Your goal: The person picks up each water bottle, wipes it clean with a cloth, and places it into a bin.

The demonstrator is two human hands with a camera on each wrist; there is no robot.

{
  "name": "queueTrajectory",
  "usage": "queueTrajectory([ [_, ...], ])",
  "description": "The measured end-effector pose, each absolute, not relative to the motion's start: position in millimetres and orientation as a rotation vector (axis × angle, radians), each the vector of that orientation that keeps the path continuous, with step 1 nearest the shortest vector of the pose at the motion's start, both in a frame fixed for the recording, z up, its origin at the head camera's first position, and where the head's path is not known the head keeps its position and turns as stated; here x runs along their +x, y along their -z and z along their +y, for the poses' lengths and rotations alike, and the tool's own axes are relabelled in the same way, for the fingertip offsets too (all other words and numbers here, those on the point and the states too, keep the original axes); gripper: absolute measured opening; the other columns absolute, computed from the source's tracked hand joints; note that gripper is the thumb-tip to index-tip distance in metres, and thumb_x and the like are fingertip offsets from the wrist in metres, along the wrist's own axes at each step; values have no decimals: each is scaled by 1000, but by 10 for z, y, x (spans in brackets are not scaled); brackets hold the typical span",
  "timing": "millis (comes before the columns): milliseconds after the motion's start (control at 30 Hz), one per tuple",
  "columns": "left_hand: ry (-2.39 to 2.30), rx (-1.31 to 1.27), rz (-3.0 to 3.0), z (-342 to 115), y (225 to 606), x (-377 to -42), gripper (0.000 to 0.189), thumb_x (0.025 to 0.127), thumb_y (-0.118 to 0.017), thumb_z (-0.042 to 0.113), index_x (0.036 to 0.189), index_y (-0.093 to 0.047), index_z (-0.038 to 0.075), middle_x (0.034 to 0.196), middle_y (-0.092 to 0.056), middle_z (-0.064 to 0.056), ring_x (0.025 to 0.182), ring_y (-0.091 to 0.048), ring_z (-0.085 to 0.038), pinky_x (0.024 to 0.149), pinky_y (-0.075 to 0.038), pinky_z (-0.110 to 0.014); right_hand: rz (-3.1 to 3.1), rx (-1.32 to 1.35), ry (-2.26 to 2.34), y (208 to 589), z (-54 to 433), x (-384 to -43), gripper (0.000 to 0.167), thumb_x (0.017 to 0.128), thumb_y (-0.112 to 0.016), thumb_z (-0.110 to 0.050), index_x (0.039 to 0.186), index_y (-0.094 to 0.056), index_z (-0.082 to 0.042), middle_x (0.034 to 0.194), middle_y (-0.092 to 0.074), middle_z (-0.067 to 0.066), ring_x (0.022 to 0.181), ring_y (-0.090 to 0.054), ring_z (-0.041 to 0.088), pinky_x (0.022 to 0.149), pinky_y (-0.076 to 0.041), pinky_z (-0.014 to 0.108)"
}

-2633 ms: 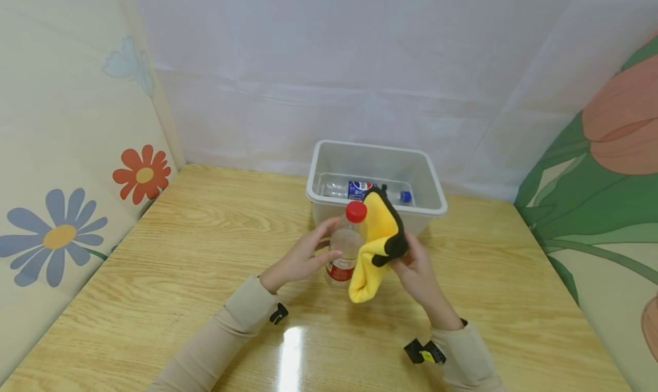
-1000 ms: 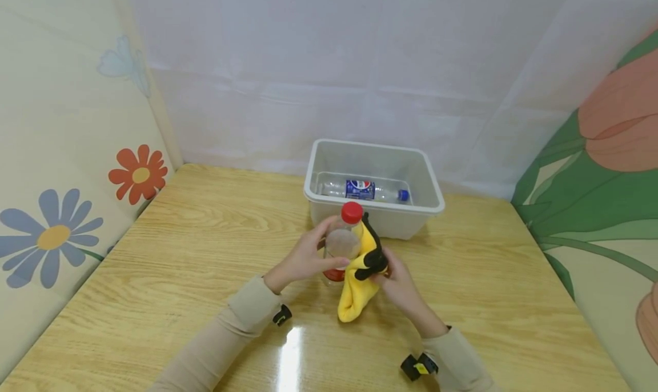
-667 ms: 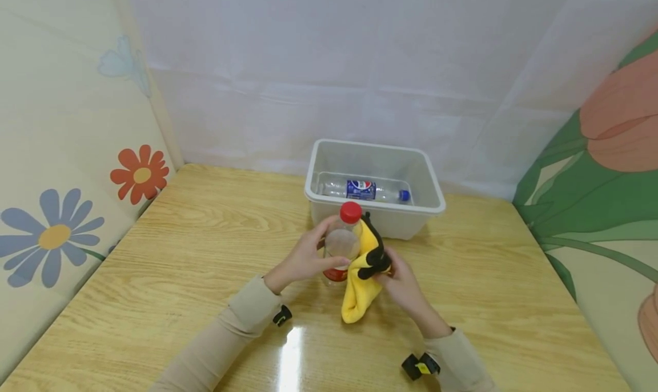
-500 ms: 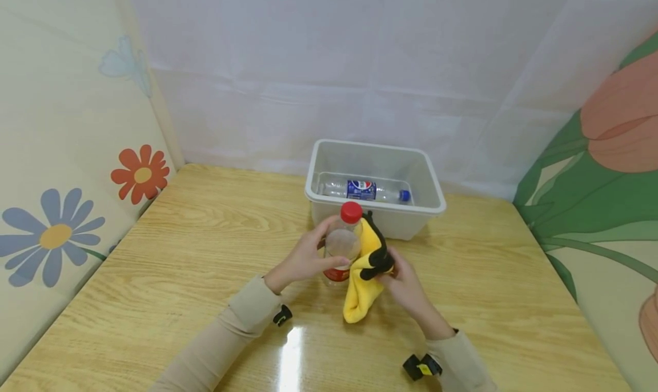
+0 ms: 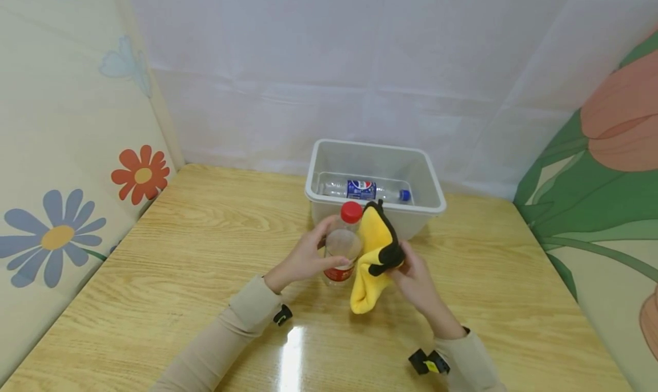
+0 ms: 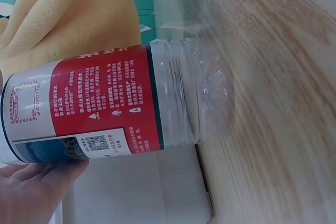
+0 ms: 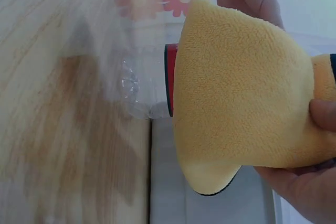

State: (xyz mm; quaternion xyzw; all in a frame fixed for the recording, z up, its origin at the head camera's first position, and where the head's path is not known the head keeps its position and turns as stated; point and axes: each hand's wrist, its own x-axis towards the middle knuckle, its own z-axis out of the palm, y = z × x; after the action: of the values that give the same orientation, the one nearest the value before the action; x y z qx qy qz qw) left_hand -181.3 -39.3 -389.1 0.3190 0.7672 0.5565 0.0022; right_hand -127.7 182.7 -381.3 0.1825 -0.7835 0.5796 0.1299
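My left hand [image 5: 303, 258] grips a large clear plastic bottle [image 5: 341, 243] around its upper body. It stands upright, with a red screw cap [image 5: 352, 212] on top and a red-and-white label [image 6: 110, 98] lower down. From the right, my right hand [image 5: 417, 280] holds a folded yellow cloth [image 5: 374, 232] with black edging, pinched between thumb and fingers. The fluffy cloth lies right along the bottle's right side and covers most of its label in the right wrist view. Close up in the left wrist view, the bottle's clear ridged base is near the tabletop.
Just behind the bottle, a pale grey plastic bin [image 5: 432, 200] stands on the wooden table [image 5: 216, 226]. Inside it lies another clear bottle with a blue label [image 5: 361, 190] and blue cap. A white sheet [image 5: 349, 60] hangs at the back, and flower-printed panels flank both sides.
The cloth in my right hand came down and left against the bottle, then moved back up and to the right. My left hand keeps its grip on the bottle, which has barely shifted.
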Motion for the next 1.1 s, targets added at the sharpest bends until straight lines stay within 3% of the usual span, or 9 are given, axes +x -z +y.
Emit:
queueTrajectory([
  [367,-1797,919,2338,-393,3842,-1793,74,73,-75,6,131,-31,-1,131,-45,-20,117,-46,-33,98,-40,-42,-2180,588,-1674,3726,1855,-1276,52,63,-49,31,113,-44,17,96,-57,-15,83,-56,1,65,-52,17],
  [833,-1792,921,2376,-404,3896,-1814,66,74,-75,11,128,-39,0,129,-48,-14,118,-46,-29,96,-42,-42,-2079,683,-1691,3686,1845,-1281,49,60,-47,33,106,-45,18,92,-57,-14,81,-54,2,63,-51,15],
  [1100,-1775,948,2426,-417,3907,-1819,64,75,-75,13,129,-43,2,128,-46,-12,116,-46,-27,92,-46,-42,-1993,768,-1730,3618,1855,-1275,48,59,-43,33,106,-42,21,96,-58,-11,84,-55,3,68,-50,13],
])
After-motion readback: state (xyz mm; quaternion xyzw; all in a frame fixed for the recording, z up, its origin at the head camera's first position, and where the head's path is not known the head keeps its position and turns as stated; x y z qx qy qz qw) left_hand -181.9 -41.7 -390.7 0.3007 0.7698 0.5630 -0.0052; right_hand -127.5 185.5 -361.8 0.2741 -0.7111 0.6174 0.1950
